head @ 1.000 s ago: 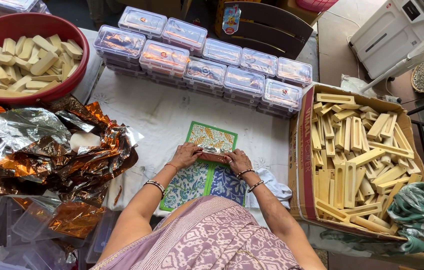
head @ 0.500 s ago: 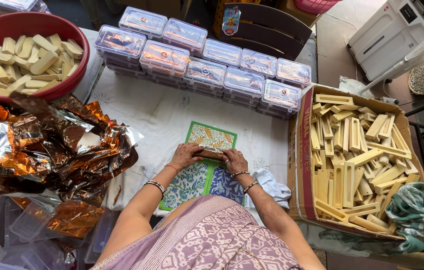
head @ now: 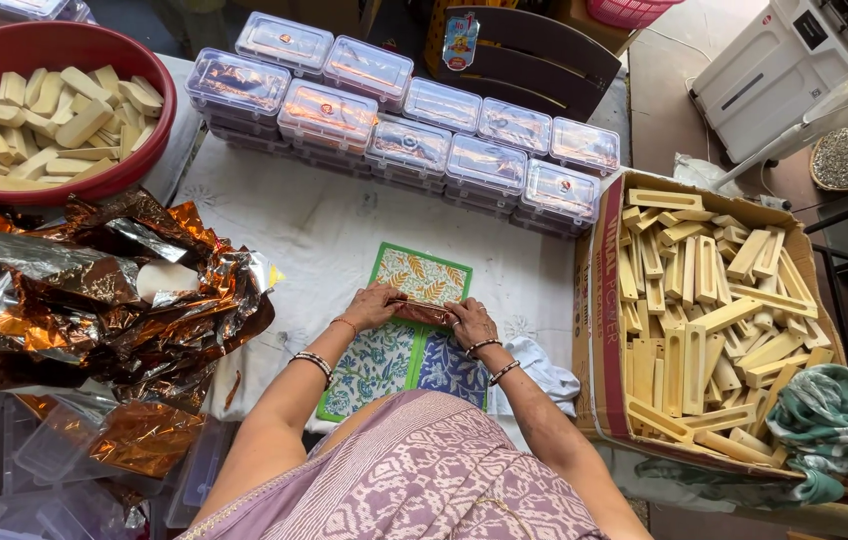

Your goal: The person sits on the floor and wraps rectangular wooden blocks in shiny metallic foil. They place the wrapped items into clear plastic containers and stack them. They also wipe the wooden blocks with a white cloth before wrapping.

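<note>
A small brown foil-wrapped piece (head: 424, 312) lies on the patterned mat (head: 422, 278) near the tabletop's front edge (middle), grasped at its ends by left hand (head: 374, 306) and right hand (head: 471, 320), both grips clenched.

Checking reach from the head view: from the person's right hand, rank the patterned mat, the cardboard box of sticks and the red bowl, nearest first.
1. Patterned mat, under the right hand.
2. Cardboard box, to its right.
3. Red bowl, far upper left.
</note>
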